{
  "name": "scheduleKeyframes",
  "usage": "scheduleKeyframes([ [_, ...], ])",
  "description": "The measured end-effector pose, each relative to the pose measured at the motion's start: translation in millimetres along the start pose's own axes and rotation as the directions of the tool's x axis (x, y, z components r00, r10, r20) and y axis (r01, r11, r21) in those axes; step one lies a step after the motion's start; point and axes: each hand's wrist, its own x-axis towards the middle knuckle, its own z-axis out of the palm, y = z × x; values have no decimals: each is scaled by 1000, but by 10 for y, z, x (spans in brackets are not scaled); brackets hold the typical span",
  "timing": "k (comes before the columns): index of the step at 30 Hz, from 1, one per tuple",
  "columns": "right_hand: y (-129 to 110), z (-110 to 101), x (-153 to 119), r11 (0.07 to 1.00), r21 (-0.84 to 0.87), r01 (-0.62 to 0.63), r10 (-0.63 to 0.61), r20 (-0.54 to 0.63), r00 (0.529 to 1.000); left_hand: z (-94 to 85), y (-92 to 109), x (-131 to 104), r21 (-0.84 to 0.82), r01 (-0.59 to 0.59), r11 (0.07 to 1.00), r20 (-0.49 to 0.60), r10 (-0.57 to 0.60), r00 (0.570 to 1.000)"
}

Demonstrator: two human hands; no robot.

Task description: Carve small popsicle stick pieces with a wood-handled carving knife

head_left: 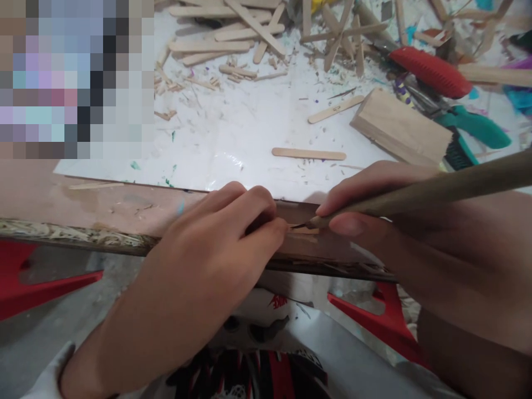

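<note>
- Hunched over the tabletop's near edge (357, 249), you work with both bare hands, a thin wooden strip (310, 231) lying between them on the brown surface.
- Your left hand (216, 238) is closed, fingers curled and bunched together, the thumb and a curled finger holding the strip's left end; the exact fit of the fingertips is hidden.
- Your right hand (440, 249) pinches a pointed tool (415, 194) between thumb and forefinger, its thick wooden shaft slanting up to the right; your other right fingers are largely hidden.
- The tool's dark, slender tip points left, over the strip and just beside your left thumb; whether it touches the wood cannot be told.
- Beyond your hands, a white sheet (241, 127) bears shavings and green specks, with a flat craft stick (308, 154) lying crosswise near its front edge.
- To the right sit a wooden block (399, 124), a red handle (430, 72) and a teal-handled tool (477, 124); a marked stick (336, 110) lies at the block's left.
- At the back, loose craft sticks (233, 33) are heaped among splinters.
- Below the edge, red frame parts (386, 316) show on both sides of your lap.
</note>
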Motion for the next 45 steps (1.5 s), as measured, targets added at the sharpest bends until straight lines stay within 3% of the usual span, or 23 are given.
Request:
scheduleKeyframes([
  [10, -7, -5, -14, 1000, 3, -29, 29, -3, 1000, -34, 6, 20, 51, -31, 998, 8, 31, 1000],
  [15, 44, 3, -148, 997, -20, -75, 71, -150, 986, -19, 5, 15, 59, -13, 998, -5, 13, 1000],
  [17, 60, 2, -191, 997, -27, -71, 65, -159, 985, -1, 6, 17, 47, -31, 998, -13, 32, 999],
  [23, 23, -9, -140, 998, -30, -49, 45, -109, 993, 33, 57, 0, 61, 24, 998, -48, -21, 999],
  [28, -4, -4, -46, 998, -58, 35, -33, 35, 999, 6, 71, 0, 76, 15, 997, -45, -12, 999],
  [45, -171, 68, 48, 990, -77, 115, -105, 124, 987, 28, 23, 14, 62, -6, 998, -27, 7, 1000],
])
